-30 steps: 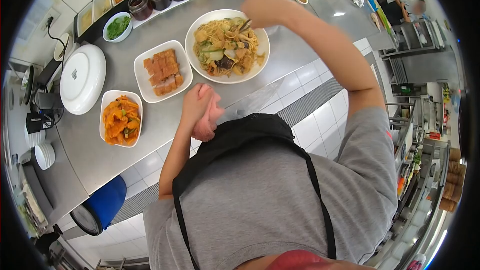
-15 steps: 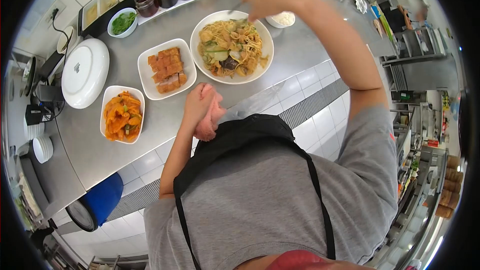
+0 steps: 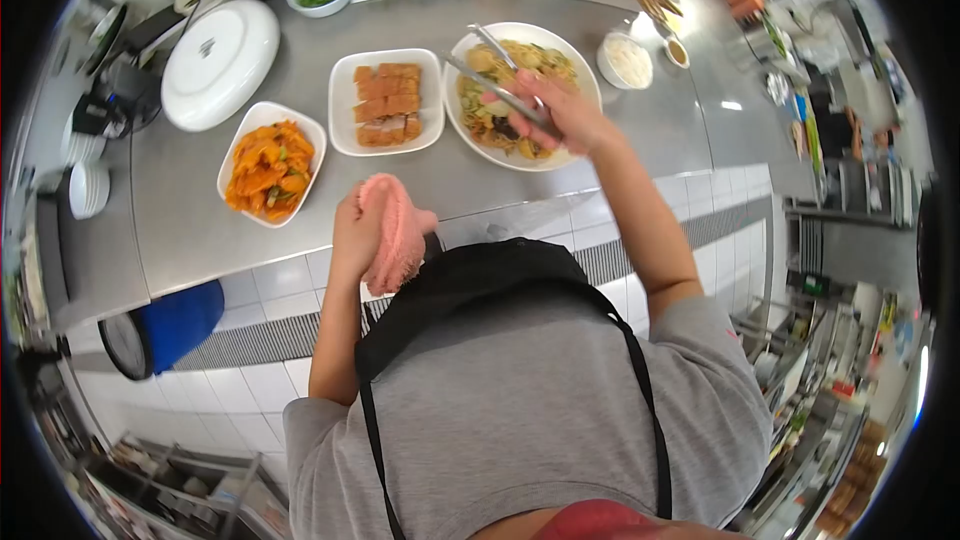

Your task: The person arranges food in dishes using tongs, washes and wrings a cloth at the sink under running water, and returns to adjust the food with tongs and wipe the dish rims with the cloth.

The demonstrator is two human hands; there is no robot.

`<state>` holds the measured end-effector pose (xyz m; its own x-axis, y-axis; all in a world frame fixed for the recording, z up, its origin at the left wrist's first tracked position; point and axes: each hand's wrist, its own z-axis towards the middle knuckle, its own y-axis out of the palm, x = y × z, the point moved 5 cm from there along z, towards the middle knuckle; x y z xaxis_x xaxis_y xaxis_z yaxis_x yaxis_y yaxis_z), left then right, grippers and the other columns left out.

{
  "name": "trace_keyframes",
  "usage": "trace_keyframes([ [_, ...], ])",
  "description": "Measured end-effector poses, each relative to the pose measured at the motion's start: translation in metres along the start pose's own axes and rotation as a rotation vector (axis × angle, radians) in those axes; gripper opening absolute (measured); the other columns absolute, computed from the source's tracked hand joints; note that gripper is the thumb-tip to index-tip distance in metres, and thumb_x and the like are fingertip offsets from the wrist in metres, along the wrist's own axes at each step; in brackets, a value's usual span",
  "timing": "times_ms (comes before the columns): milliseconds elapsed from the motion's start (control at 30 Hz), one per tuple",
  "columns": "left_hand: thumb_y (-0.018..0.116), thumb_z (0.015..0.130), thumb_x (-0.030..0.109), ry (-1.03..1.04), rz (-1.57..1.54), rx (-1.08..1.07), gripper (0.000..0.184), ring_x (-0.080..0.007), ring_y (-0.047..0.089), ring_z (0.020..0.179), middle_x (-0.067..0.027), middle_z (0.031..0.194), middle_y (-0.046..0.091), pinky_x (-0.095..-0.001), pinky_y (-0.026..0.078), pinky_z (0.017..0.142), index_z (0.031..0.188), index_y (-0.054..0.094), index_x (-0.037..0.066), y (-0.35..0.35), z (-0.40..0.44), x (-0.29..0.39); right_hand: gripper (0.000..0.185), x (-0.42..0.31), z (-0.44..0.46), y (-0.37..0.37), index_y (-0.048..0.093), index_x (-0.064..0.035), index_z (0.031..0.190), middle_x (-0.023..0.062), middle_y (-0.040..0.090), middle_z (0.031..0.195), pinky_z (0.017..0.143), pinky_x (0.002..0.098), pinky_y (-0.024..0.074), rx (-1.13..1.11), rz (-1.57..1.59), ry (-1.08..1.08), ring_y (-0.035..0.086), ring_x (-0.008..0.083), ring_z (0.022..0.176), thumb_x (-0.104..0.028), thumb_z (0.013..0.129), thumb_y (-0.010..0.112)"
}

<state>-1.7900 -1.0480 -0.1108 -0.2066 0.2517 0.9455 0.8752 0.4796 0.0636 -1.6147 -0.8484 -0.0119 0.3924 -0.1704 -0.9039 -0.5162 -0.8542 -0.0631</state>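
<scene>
Head | right hand [image 3: 565, 118] — tongs [image 3: 492, 44] over noodles [image 3: 545, 60] | left hand [image 3: 354, 236] — gripping cloth [image 3: 392, 238]

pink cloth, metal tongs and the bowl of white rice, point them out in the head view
pink cloth [image 3: 388, 240]: head view, on the middle of its bunched folds
metal tongs [image 3: 497, 48]: head view, on the upper arm
bowl of white rice [image 3: 628, 62]: head view, on the rice inside
</scene>
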Motion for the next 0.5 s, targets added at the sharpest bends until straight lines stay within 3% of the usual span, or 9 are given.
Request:
trace_keyframes([
  [67, 0.05, 0.089, 0.022, -0.017, -0.368, 0.023, 0.023, -0.0179, 0.06, 0.076, -0.011, 0.091, 0.061, -0.0292, 0.049, 0.067, 0.094, 0.053, 0.0, -0.005, -0.015, 0.018, 0.057, 0.011, 0.011, 0.041, 0.061, -0.0016, 0.104, 0.0021, 0.053, 0.061, 0.036, 0.0216, 0.031, -0.206, 0.478, 0.048, 0.04, 0.0076, 0.038, -0.05, 0.091, 0.033],
  [133, 0.051, 0.089, 0.02, 0.008, -0.644, 0.055, 0.023, -0.016, 0.06, 0.079, -0.0091, 0.094, 0.058, -0.0291, 0.051, 0.07, 0.102, 0.048, 0.001, -0.004, -0.034, 0.044, 0.058, 0.017, 0.015, 0.086, 0.055, -0.0025, 0.113, 0.0014, 0.052, 0.06, 0.036, 0.0207, 0.0295, -0.232, 0.466, 0.128, 0.039, 0.0067, 0.038, -0.05, 0.092, 0.028],
  [167, 0.053, 0.088, 0.018, 0.035, -0.643, 0.112, 0.02, -0.0145, 0.059, 0.078, -0.0084, 0.092, 0.058, -0.0274, 0.051, 0.069, 0.098, 0.048, 0.001, -0.003, -0.038, 0.046, 0.059, 0.02, 0.016, 0.108, 0.051, -0.003, 0.118, 0.0011, 0.052, 0.06, 0.036, 0.0202, 0.0287, -0.246, 0.457, 0.163, 0.038, 0.0063, 0.038, -0.05, 0.093, 0.025],
  [233, 0.056, 0.085, 0.012, 0.093, -0.639, 0.213, 0.014, -0.0116, 0.058, 0.077, -0.007, 0.086, 0.058, -0.0241, 0.05, 0.065, 0.092, 0.048, 0.002, -0.007, -0.042, 0.046, 0.049, 0.025, 0.018, 0.142, 0.058, -0.0025, 0.091, 0.0018, 0.053, 0.055, 0.037, 0.0205, 0.0315, -0.228, 0.098, -0.05, 0.044, 0.0092, 0.04, -0.043, 0.093, 0.031],
  [267, 0.057, 0.083, 0.009, 0.18, -0.588, 0.302, 0.013, -0.0099, 0.056, 0.074, -0.0058, 0.083, 0.057, -0.0225, 0.048, 0.063, 0.088, 0.048, 0.002, -0.015, -0.042, 0.039, 0.038, 0.022, 0.015, 0.156, 0.056, -0.0022, 0.084, 0.0041, 0.055, 0.054, 0.041, 0.0231, 0.0371, -0.242, 0.083, -0.18, 0.049, 0.0116, 0.043, -0.035, 0.093, 0.038],
  [367, 0.06, 0.079, 0.003, 0.355, -0.449, 0.526, 0.014, -0.0055, 0.051, 0.067, -0.0024, 0.074, 0.054, -0.019, 0.044, 0.056, 0.078, 0.045, 0.004, -0.036, -0.047, 0.025, 0.029, 0.01, 0.001, 0.186, 0.055, -0.0015, 0.084, 0.0073, 0.057, 0.056, 0.046, 0.0267, 0.0428, -0.22, -0.193, -0.447, 0.052, 0.0132, 0.046, -0.028, 0.091, 0.045],
  [400, 0.06, 0.078, 0.002, 0.359, -0.418, 0.581, 0.016, -0.0045, 0.049, 0.065, -0.0013, 0.072, 0.052, -0.0185, 0.042, 0.055, 0.076, 0.045, 0.005, -0.041, -0.054, 0.028, 0.028, 0.008, -0.002, 0.189, 0.057, -0.0007, 0.096, 0.0115, 0.06, 0.063, 0.054, 0.0299, 0.0464, -0.285, -0.212, -0.412, 0.057, 0.0177, 0.052, -0.026, 0.09, 0.047],
  [467, 0.057, 0.079, -0.001, 0.336, -0.257, 0.651, 0.012, -0.0072, 0.053, 0.07, -0.0033, 0.076, 0.056, -0.0209, 0.046, 0.062, 0.076, 0.047, 0.004, -0.058, -0.063, 0.013, 0.032, 0.004, -0.008, 0.191, 0.056, -0.0015, 0.106, 0.0128, 0.061, 0.067, 0.057, 0.0316, 0.0465, -0.281, -0.29, -0.52, 0.058, 0.0207, 0.055, -0.028, 0.089, 0.048],
  [500, 0.058, 0.078, -0.001, 0.351, -0.27, 0.698, 0.013, -0.0061, 0.052, 0.068, -0.0021, 0.074, 0.054, -0.02, 0.044, 0.059, 0.076, 0.046, 0.004, -0.065, -0.071, 0.015, 0.035, -0.001, -0.008, 0.189, 0.055, -0.0019, 0.111, 0.0134, 0.061, 0.068, 0.059, 0.0325, 0.0466, -0.274, -0.33, -0.576, 0.059, 0.0222, 0.057, -0.029, 0.089, 0.049],
])
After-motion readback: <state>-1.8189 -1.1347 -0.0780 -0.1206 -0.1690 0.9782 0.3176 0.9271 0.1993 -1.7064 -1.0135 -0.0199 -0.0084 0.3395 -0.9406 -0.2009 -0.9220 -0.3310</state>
